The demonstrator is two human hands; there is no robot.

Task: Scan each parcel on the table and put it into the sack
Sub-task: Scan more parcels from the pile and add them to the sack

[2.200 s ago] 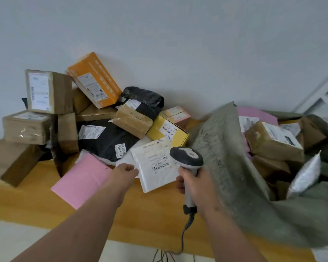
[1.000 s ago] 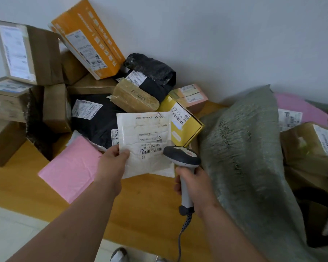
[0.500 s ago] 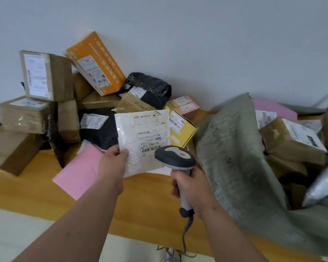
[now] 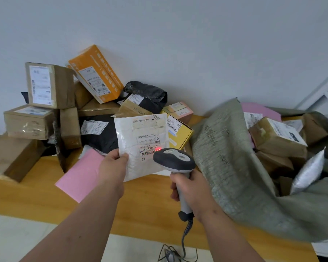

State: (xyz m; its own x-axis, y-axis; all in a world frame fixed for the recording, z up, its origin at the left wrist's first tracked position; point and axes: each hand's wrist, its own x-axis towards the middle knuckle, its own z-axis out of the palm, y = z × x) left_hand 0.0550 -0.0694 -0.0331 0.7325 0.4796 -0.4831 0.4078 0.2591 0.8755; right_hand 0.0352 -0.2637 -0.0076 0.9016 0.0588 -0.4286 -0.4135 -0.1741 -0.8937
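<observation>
Above the near middle of the table (image 4: 36, 188), the left hand (image 4: 113, 166) holds a white mailer (image 4: 140, 140) upright, label toward the camera. Thumb and fingers pinch its lower left corner. The right hand (image 4: 189, 188) is wrapped round the grip of the scanner (image 4: 173, 160), whose head sits just beside the mailer's lower right; a red spot glows on the label just above the barcode.

The mailer looks like a padded bubble envelope: likely light, soft and a little floppy, with a smooth, possibly slick skin. A corner pinch seems enough for scanning, but it may sag or swing when carried; a grip along a side edge would probably steady it. Nothing suggests fragile contents, though that cannot be told.

Its long axis runs nearly vertical, the top tipped slightly right. The print reads upside down, so the label's top points down toward the person. The flat face squares up to the scanner.

The sack (image 4: 234, 167) lies open at right, already holding several parcels. The pile (image 4: 68, 114) of boxes and bags at far left is still unscanned, and a pink mailer (image 4: 78, 176) lies flat below the hand.
</observation>
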